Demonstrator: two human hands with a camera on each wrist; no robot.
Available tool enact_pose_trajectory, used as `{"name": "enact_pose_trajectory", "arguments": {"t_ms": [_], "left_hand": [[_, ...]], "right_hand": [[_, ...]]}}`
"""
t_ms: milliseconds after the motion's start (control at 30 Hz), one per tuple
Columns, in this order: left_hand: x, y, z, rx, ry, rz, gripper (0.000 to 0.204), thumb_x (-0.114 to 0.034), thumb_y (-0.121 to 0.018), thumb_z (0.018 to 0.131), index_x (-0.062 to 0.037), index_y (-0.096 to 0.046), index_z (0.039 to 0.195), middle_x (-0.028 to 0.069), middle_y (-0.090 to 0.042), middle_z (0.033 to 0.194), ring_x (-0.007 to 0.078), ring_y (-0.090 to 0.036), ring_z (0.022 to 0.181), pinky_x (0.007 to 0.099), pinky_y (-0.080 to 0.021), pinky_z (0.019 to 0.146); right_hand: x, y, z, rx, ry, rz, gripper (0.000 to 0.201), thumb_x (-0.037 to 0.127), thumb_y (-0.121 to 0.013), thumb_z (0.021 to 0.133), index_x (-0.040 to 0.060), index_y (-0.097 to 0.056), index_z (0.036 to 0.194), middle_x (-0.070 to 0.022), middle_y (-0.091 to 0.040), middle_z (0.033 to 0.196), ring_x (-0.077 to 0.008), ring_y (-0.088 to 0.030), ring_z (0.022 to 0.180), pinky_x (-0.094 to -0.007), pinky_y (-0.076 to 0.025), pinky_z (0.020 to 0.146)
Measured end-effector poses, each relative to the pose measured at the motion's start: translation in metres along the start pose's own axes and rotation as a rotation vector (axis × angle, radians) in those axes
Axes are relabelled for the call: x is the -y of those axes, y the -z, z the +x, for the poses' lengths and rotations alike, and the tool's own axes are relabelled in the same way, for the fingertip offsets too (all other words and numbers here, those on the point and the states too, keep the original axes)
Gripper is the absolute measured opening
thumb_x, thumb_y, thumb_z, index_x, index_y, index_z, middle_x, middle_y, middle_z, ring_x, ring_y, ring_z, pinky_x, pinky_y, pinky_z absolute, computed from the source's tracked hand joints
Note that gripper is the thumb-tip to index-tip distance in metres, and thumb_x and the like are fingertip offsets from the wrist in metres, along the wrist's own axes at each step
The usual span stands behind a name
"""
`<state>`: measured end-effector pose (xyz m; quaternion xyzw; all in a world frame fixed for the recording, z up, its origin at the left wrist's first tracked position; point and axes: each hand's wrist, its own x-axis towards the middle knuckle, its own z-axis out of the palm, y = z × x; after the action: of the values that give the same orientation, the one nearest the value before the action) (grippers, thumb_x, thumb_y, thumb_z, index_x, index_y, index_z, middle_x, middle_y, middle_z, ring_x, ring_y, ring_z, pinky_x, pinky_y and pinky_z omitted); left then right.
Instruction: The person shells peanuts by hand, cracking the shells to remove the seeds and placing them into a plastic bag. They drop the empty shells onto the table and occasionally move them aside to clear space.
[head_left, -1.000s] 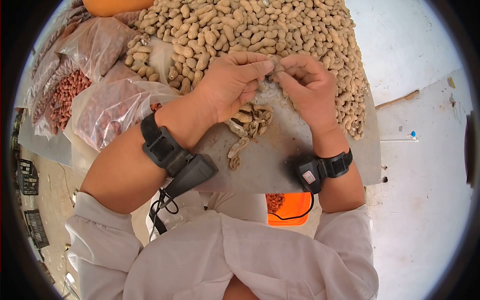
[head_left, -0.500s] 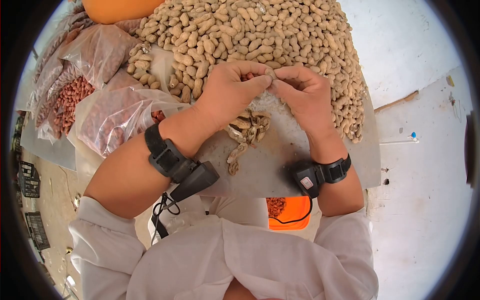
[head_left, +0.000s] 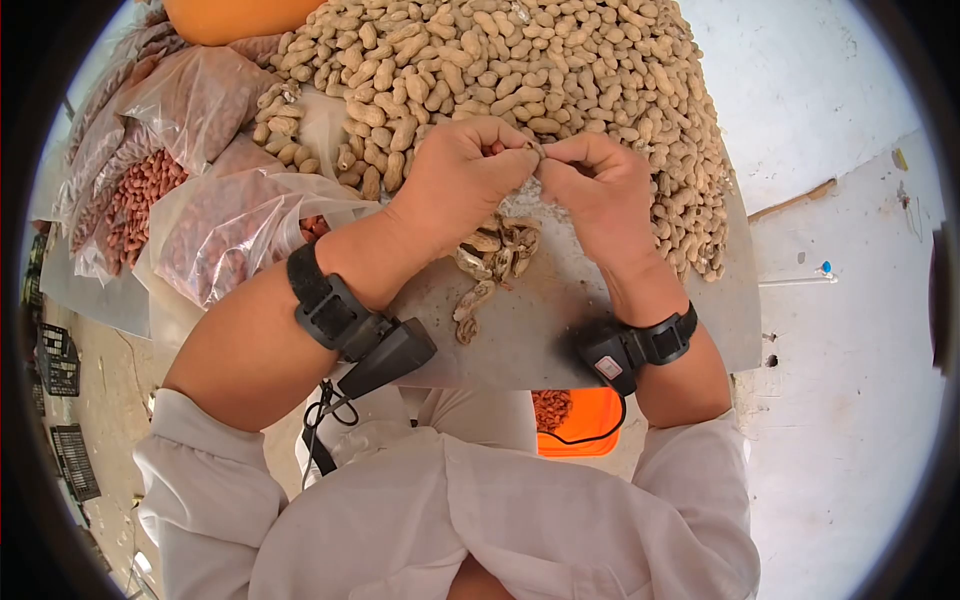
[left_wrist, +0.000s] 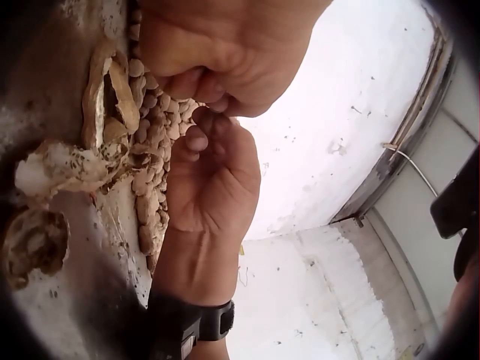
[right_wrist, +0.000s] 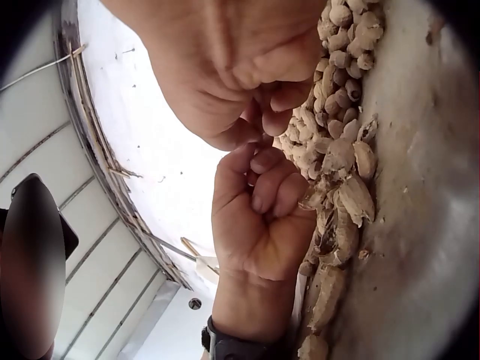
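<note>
Brown peanut shell (head_left: 538, 151) in fingertip pinch of left hand (head_left: 462, 178) and right hand (head_left: 606, 195)

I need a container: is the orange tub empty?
No: red nuts lie in the tub. Whether full, can't tell; the table hides part.

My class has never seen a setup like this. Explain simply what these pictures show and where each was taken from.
No robot: these are a person's bare left hand and right hand. The wide picture comes from a head-worn camera looking down; the other two, from cameras strapped to each wrist. On the grey table lie a heap of unshelled peanuts, broken shells and clear bags of red kernels. The hands pinch what looks like a peanut pod, mostly hidden.
</note>
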<state>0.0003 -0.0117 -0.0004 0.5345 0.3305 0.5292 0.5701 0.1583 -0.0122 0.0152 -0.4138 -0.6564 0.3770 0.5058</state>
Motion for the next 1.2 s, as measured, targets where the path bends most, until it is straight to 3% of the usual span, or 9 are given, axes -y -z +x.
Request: {"name": "enact_pose_trajectory", "arguments": {"t_ms": [267,367,600,767,867,967,1067,1200], "left_hand": [[-0.001,-0.003,0.002,-0.026,0.003,-0.097,0.012,-0.010,-0.060,0.084,-0.0008,-0.061,0.092,0.0003,-0.055,0.070,0.0037,-0.042,0.050,0.0173,-0.030,0.043],[-0.002,-0.002,0.002,0.018,0.047,-0.221,0.013,-0.010,-0.058,0.086,-0.0007,-0.061,0.095,0.0008,-0.055,0.071,0.0040,-0.041,0.050,0.0173,-0.029,0.042],[-0.005,0.001,0.003,0.060,0.103,-0.395,0.022,-0.010,-0.052,0.089,0.0014,-0.058,0.106,0.0004,-0.054,0.073,0.0044,-0.038,0.049,0.0171,-0.028,0.043],[-0.003,0.004,0.004,0.046,0.182,-0.521,0.017,-0.012,-0.051,0.088,0.0001,-0.058,0.098,0.0028,-0.054,0.073,0.0052,-0.034,0.047,0.0174,-0.027,0.042],[-0.004,0.004,0.004,0.021,0.289,-0.597,0.019,-0.019,-0.049,0.089,-0.0011,-0.056,0.086,0.0048,-0.054,0.073,0.0057,-0.032,0.046,0.0175,-0.026,0.041],[0.003,0.005,0.007,0.098,0.426,-0.725,0.026,-0.025,-0.048,0.091,-0.0027,-0.054,0.078,0.0058,-0.053,0.068,0.0068,-0.033,0.046,0.0191,-0.027,0.041],[0.005,0.006,0.008,0.142,0.512,-0.789,0.031,-0.028,-0.046,0.092,-0.0044,-0.052,0.073,0.0066,-0.053,0.066,0.0071,-0.033,0.046,0.0200,-0.028,0.041],[0.005,0.004,0.009,0.118,0.517,-0.763,0.033,-0.030,-0.042,0.093,-0.0032,-0.049,0.076,0.0049,-0.053,0.068,0.0056,-0.031,0.045,0.0182,-0.026,0.039]], "right_hand": [[-0.005,-0.002,0.004,-0.031,-0.155,0.468,0.010,0.005,-0.060,0.082,-0.0038,-0.064,0.084,-0.0080,-0.064,0.074,-0.0123,-0.059,0.058,-0.0219,-0.044,0.051],[-0.007,0.002,0.006,0.055,-0.171,0.590,0.012,0.006,-0.059,0.084,-0.0036,-0.062,0.090,-0.0092,-0.065,0.080,-0.0129,-0.062,0.062,-0.0220,-0.048,0.054],[-0.001,0.004,0.007,0.151,-0.186,0.643,0.016,0.004,-0.056,0.086,-0.0045,-0.058,0.099,-0.0128,-0.066,0.088,-0.0164,-0.065,0.073,-0.0256,-0.054,0.065],[-0.003,-0.001,0.006,0.059,-0.138,0.646,0.013,0.001,-0.057,0.085,-0.0055,-0.060,0.096,-0.0142,-0.066,0.088,-0.0155,-0.064,0.073,-0.0251,-0.054,0.066],[-0.001,0.000,0.007,-0.015,-0.040,0.426,0.010,-0.001,-0.059,0.083,-0.0043,-0.062,0.092,-0.0115,-0.065,0.087,-0.0138,-0.063,0.072,-0.0242,-0.053,0.065],[0.009,-0.002,0.000,0.003,0.212,-0.029,0.008,-0.002,-0.060,0.082,-0.0026,-0.062,0.089,-0.0083,-0.064,0.087,-0.0113,-0.062,0.071,-0.0228,-0.051,0.064],[0.011,-0.005,-0.002,-0.007,0.382,-0.188,0.009,-0.004,-0.059,0.081,-0.0017,-0.062,0.088,-0.0068,-0.063,0.088,-0.0092,-0.060,0.070,-0.0218,-0.050,0.063],[0.005,-0.004,0.001,-0.053,0.398,-0.203,0.010,-0.005,-0.059,0.080,-0.0020,-0.063,0.088,-0.0071,-0.063,0.088,-0.0080,-0.059,0.071,-0.0208,-0.049,0.063]]}}
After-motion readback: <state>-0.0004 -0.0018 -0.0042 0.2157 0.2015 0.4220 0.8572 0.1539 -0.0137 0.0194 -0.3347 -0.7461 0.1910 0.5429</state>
